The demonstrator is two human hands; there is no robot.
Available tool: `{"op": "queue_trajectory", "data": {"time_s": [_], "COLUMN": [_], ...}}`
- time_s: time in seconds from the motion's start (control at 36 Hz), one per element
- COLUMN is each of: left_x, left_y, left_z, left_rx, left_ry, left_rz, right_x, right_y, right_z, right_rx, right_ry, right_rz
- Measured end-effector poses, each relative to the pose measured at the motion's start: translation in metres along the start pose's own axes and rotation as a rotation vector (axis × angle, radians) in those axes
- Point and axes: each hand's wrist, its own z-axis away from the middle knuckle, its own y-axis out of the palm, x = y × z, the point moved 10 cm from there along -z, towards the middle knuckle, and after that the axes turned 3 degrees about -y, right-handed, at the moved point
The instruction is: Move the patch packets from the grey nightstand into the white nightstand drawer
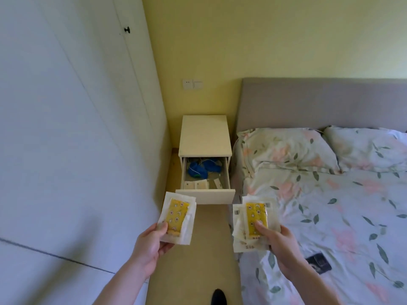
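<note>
The person stands in the aisle between a white wardrobe [66,128] on the left and the bed [330,205] on the right, facing the white nightstand [204,135] at the far end, against the yellow wall. Its drawer [206,195] is pulled open toward the person, and a few small packets [196,185] already lie along its near edge, in front of a tangle of blue cord [201,168] at the back, so some of the transfer looks done. The left hand [152,241] pinches a patch packet [177,219] by its near corner, thumb on top and fingers curled beneath; there may be a second packet behind it, though this cannot be told for certain. The right hand [279,241] grips a fanned stack of packets [253,223], thumb pressing the yellow top one. Both loads are held in the air, near the drawer front but not yet over it. The grey nightstand is not in view, so whether more packets wait there cannot be judged. What remains, by the look of it, is carrying both handfuls forward and dropping them in. The aisle is narrow but unobstructed ahead; the drawer's raised front panel must be cleared, and the free room inside seems to lie on the near right side, away from the cord.
</note>
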Motion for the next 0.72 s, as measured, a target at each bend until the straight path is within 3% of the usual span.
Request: {"op": "queue_trajectory", "data": {"time_s": [0.42,0.72], "left_x": [-0.109,-0.169], "left_y": [0.037,0.042], "left_z": [-0.177,-0.348], "left_rx": [-0.123,-0.138], "left_ry": [-0.043,-0.143], "left_rz": [0.055,-0.119], "right_x": [0.074,0.104], "right_y": [0.077,0.135], "right_z": [-0.188,-0.304], "right_rx": [0.020,-0.099], "right_ry": [0.086,0.184], "right_rz": [0.054,0.099]}}
